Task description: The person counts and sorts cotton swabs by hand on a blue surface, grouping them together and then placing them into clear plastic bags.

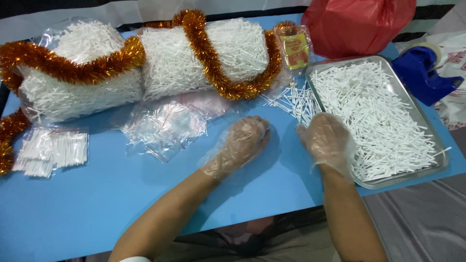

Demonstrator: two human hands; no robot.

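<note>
On my feed, a metal tray (433, 145) at the right of the blue table (97, 204) lies heaped with thin white sticks (378, 116), while two big clear bags of sticks (160, 63) draped in gold tinsel (208, 58) sit at the back beside small empty clear bags (165, 126). The gloved right hand (326, 138) rests palm-down over the tray's near left edge, fingers loosely curled on the sticks. The gloved left hand (242, 143) hovers half-curled over the table; I cannot tell what it holds.
</note>
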